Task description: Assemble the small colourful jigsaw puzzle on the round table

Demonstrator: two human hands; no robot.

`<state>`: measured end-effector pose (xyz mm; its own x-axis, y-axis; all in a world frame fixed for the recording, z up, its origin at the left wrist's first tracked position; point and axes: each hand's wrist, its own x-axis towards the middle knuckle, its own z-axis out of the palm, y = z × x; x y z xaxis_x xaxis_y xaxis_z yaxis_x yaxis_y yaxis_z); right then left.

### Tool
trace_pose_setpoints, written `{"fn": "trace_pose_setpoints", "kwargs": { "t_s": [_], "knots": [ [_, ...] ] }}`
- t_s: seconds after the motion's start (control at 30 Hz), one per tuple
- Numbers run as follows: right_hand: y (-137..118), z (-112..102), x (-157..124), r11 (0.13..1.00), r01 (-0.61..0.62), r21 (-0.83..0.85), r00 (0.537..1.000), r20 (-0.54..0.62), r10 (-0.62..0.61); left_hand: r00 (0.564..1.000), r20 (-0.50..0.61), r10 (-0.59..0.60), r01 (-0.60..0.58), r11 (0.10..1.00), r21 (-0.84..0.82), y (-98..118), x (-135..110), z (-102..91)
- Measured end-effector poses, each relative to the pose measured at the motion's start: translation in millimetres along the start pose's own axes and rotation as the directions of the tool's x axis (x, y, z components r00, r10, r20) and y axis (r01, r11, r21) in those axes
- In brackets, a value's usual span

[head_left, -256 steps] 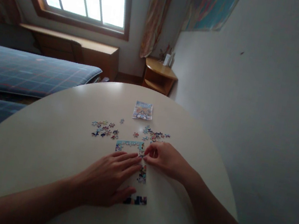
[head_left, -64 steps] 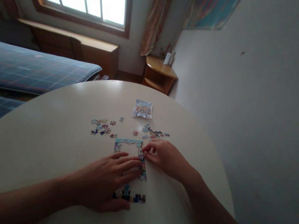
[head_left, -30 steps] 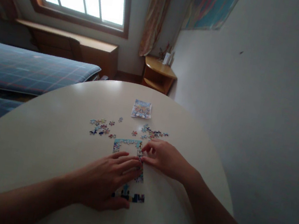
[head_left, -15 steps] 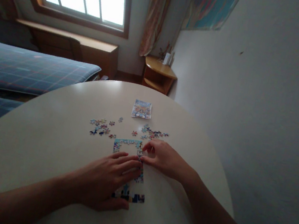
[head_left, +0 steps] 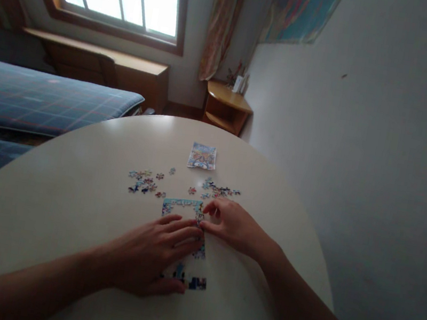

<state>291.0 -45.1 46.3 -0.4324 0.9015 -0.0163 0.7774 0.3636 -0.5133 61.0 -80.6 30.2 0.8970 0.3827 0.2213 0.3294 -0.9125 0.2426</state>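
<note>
Observed left hand (head_left: 154,250) spread palm-down over partly assembled puzzle (head_left: 199,251); noted right hand (head_left: 229,225) curled at puzzle's right edge, close beside left hand; cannot tell whether pinching anything; found loose pieces (head_left: 221,190) beyond both hands; sighted printed square (head_left: 202,156) farther out, on white table (head_left: 256,296).

The side strip (head_left: 199,250), earlier apart, now apparently meets the top border (head_left: 184,202).

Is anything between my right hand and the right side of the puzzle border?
Partly: the left hand covers the middle of that side of the puzzle border. Nothing visible separates the right hand from its far end.
</note>
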Motion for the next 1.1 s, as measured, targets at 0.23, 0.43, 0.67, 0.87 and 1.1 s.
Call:
{"fn": "trace_pose_setpoints", "kwargs": {
  "t_s": [0.23, 0.43, 0.67, 0.87, 1.1],
  "knots": [
    [-1, 0, 2, 1.000, 0.012, -0.017, 1.000, -0.011, -0.012, 1.000, 0.012, 0.014, -0.014, 1.000, 0.006, -2, -1, 0.5],
    [0, 0, 2, 0.998, 0.062, -0.013, 0.998, -0.032, -0.063, 1.000, 0.001, 0.015, -0.015, 1.000, 0.000, 0, 0, -0.5],
    [3, -3, 0, 0.982, 0.161, -0.094, 0.987, 0.012, -0.161, 1.000, 0.030, 0.010, -0.010, 1.000, 0.015, -1, 0, 0.6],
    [7, -8, -2, 0.959, 0.252, -0.129, 0.967, 0.078, -0.244, 1.000, 0.021, 0.003, -0.004, 1.000, 0.009, -1, 0, 0.1],
    [10, -9, 1, 0.926, 0.351, -0.140, 0.936, 0.071, -0.345, 1.000, 0.013, 0.025, -0.025, 0.999, 0.030, -2, 0, -2.6]
  ]
}}
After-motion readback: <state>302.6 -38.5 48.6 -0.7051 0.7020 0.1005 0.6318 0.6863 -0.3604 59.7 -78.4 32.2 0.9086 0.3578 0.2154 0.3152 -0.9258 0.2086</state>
